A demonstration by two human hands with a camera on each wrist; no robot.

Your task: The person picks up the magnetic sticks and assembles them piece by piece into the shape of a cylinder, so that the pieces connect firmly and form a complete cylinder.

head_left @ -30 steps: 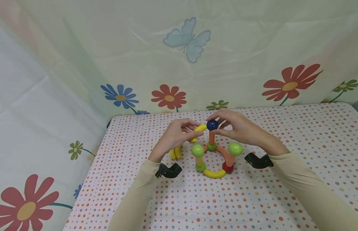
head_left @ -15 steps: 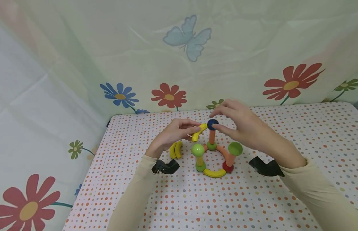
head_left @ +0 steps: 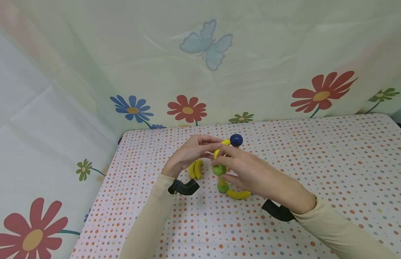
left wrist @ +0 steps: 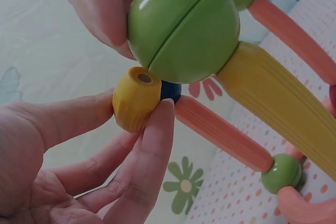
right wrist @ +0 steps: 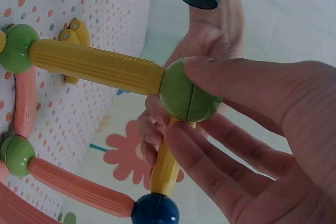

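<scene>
My left hand [head_left: 188, 154] pinches a curved yellow stick [left wrist: 135, 100] between thumb and fingers. The stick's far end meets a dark blue ball [head_left: 236, 140], which tops an upright orange stick [left wrist: 223, 132]. My right hand [head_left: 249, 169] holds a green ball [right wrist: 188, 92] between thumb and fingers. That ball sits on an upright yellow stick [right wrist: 97, 66] of the same structure. In the right wrist view the curved stick's near end lies close behind the green ball; whether they touch I cannot tell. My right hand and forearm hide the structure's right side in the head view.
Two loose curved yellow sticks [head_left: 195, 169] lie side by side left of the structure. A yellow curved stick [head_left: 239, 194] forms the base's front, joined to a lower green ball [head_left: 223, 186]. The dotted tablecloth [head_left: 200, 230] runs to a flowered backdrop [head_left: 268, 72].
My right hand has left the dark blue ball and moved left and nearer, onto the front-left green ball. My left hand still holds the curved yellow stick in nearly the same place.
</scene>
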